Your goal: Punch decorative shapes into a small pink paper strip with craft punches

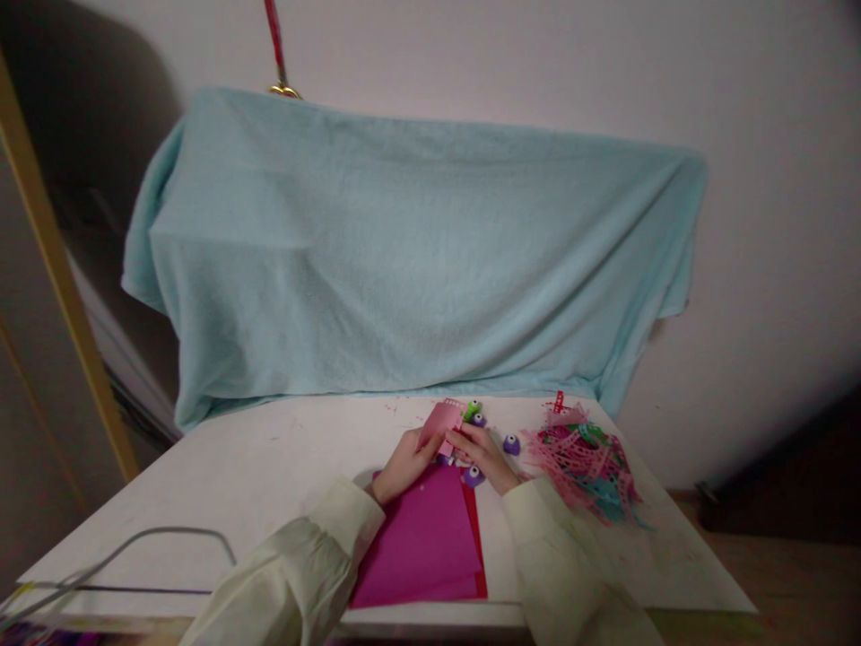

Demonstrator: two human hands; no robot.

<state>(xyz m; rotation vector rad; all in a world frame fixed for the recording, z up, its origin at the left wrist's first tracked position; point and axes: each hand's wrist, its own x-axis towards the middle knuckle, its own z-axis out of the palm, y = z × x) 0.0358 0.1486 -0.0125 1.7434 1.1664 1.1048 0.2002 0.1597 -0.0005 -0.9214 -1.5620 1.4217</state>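
Observation:
My left hand (pixel 404 467) and my right hand (pixel 485 456) meet over the middle of a white table (pixel 256 484). Together they hold a small pink piece of paper (pixel 440 422) with a notched top edge. A small punch sits under the paper between my fingers; its lower part is hidden. Just behind the paper lies a green paper punch (pixel 473 410) with a purple one beside it. Two more purple punches (pixel 512 443) lie next to my right hand. Under my forearms lies a stack of magenta paper (pixel 427 538) on a red sheet.
A heap of pink, teal and green paper scraps (pixel 587 462) lies at the right of the table. A large light-blue cloth (pixel 404 260) covers something behind the table. A grey cable (pixel 175 536) loops across the near left corner.

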